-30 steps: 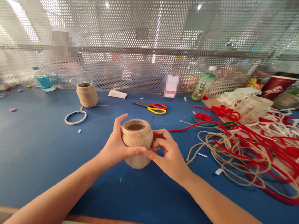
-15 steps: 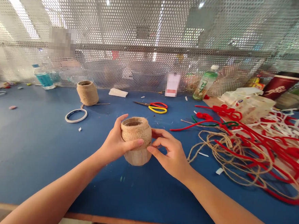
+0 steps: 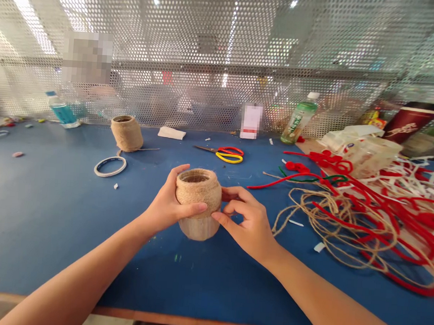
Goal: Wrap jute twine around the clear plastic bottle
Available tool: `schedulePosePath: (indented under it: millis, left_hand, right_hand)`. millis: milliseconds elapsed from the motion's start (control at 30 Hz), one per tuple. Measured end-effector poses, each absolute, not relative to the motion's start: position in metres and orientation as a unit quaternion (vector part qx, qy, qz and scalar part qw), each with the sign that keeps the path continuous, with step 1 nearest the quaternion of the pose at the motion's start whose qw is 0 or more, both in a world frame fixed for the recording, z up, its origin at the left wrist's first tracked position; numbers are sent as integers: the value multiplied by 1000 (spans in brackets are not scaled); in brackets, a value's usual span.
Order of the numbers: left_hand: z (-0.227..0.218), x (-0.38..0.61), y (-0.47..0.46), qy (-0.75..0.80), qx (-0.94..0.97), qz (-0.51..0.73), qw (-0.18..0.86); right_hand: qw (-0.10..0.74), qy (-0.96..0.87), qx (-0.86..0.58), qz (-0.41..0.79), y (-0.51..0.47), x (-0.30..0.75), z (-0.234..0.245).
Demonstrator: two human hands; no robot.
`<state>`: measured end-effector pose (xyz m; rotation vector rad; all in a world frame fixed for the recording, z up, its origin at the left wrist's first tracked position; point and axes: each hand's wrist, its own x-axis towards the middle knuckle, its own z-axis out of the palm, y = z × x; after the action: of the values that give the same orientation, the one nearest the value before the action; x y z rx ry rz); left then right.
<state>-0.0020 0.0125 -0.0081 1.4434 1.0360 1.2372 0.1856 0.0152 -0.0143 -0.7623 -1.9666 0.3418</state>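
Head cam: the jar [image 3: 204, 197] has twine [image 3: 192, 192] round its upper part, bottom's bare, so I'd say partly done with the lower bit left. It's between both hands over the desk [image 3: 68, 211], left hand [image 3: 168, 198] gripping its left side, right hand [image 3: 248, 221] curled against its right, can't tell if it's pinching any twine

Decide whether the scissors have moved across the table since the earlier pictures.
No. The scissors lie as before, beyond and to the right of the tape roll, with no visible change in place or angle against it.
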Motion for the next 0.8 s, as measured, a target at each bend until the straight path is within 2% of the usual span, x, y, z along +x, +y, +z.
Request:
schedulePosePath:
  millis: [400,800]
  left_hand:
    - [-11,-1,15,484,610,507,370]
    - [-7,-2,12,425,644,492,403]
  right_hand:
    - [485,-795,-335,143,12,183,-13]
    - [482,-793,-348,131,11,184,-15]
